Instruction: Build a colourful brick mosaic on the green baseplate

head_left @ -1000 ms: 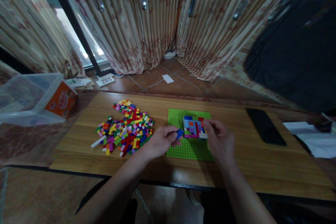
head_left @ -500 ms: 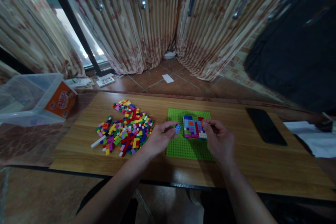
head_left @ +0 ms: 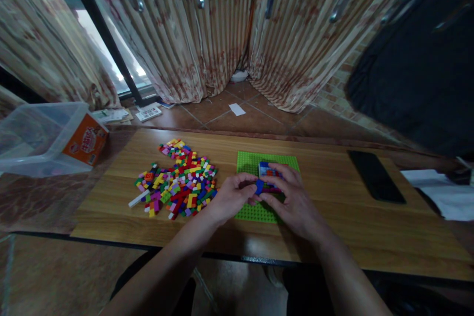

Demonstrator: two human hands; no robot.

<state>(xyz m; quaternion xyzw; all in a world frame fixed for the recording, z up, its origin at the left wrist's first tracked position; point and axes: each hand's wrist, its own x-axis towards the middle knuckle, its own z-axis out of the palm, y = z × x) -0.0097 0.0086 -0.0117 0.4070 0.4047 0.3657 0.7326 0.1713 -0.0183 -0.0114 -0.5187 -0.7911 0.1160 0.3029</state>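
A small blue toy brick is pinched between the fingertips of my left hand. The fingers of my right hand close in on the same brick from the other side and touch it. Under and behind my right hand sits a low block of mixed-colour bricks, largely covered by the fingers. That block stands on a green studded baseplate, which lies on the wooden table.
To the left spreads a pile of loose coloured bricks. A clear plastic bin with an orange label stands beyond the table's left end. A black phone lies at the right, near white papers.
My right hand has moved left from the brick block's right side to meet my left hand at the blue brick. It now covers most of the block.
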